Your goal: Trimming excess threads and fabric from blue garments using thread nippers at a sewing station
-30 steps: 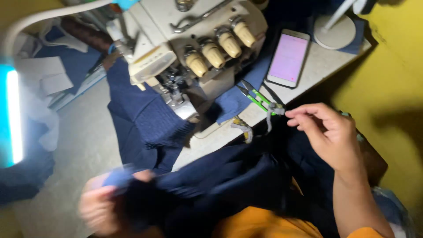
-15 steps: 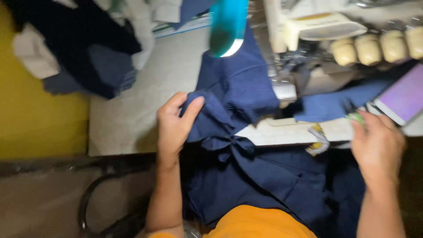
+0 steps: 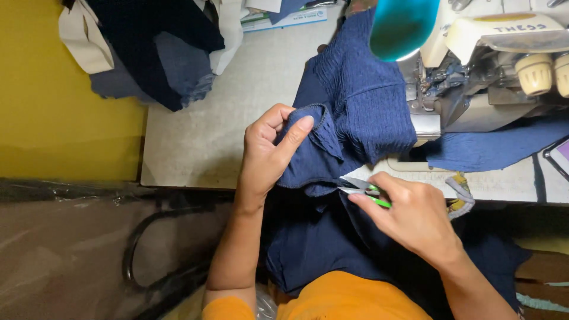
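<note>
My left hand [image 3: 269, 151] pinches a folded edge of a dark blue ribbed garment [image 3: 361, 106] that drapes from the sewing machine [image 3: 504, 65] over the table edge onto my lap. My right hand [image 3: 415, 216] holds small thread snips with green handles [image 3: 363, 189], their blades touching the fabric just below my left thumb. A strip of the same blue cloth [image 3: 492, 148] lies under the machine's base.
A pile of dark blue and white cloth [image 3: 148, 47] sits at the back left of the grey table [image 3: 207, 142]. A teal lamp shade [image 3: 400, 26] hangs over the machine. A phone's corner [image 3: 560, 157] shows at the right. Yellow wall at left.
My right hand has come in from the right with the snips up to the fabric. My left hand has gathered the garment's edge into a tighter pinch.
</note>
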